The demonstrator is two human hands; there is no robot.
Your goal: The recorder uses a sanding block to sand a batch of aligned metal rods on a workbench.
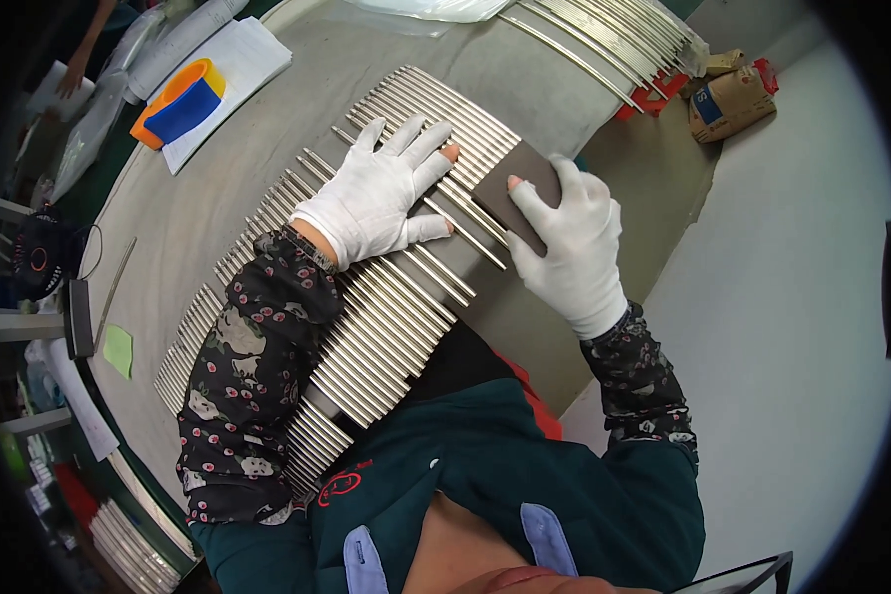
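Lying under the left grip [378, 193] are parallel silver rods [391, 317].

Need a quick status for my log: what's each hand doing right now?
Left hand: open, fingers spread, palm down on the metal rods.
Right hand: closed, holding the dark flat block at some rods' ends.

The person's left grip [381, 188], gloved in white, is palm down with its fingers [406, 136] spread and its thumb [426, 230] stretched toward the right grip [576, 238]. Bare skin shows at the left wrist [319, 243], just behind that grip, and the sleeved left forearm [252, 366] trails below it. The right grip, also white-gloved, is bent in a clasp, one bare fingertip [514, 182] showing; behind it, the sleeved right forearm [643, 386] angles down and outward.
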